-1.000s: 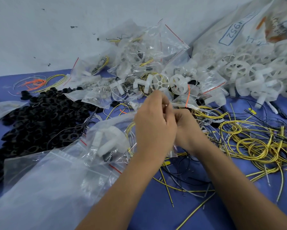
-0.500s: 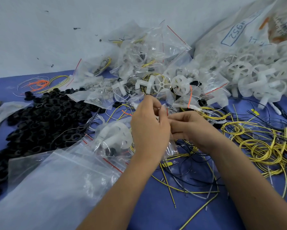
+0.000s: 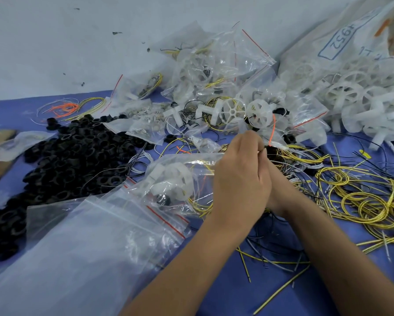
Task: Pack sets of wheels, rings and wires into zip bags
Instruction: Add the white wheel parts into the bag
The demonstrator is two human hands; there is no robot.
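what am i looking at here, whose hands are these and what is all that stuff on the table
No machine here: a person wears a camera on the head, looking down at their own hands. The left hand and the right hand meet at the mouth of a clear zip bag, which already holds a white wheel and yellow wire. Their fingertips seem to pinch its top edge, though the right hand is mostly hidden. On the blue table lie a heap of black rings, loose yellow wires, white wheels, filled bags and empty bags.
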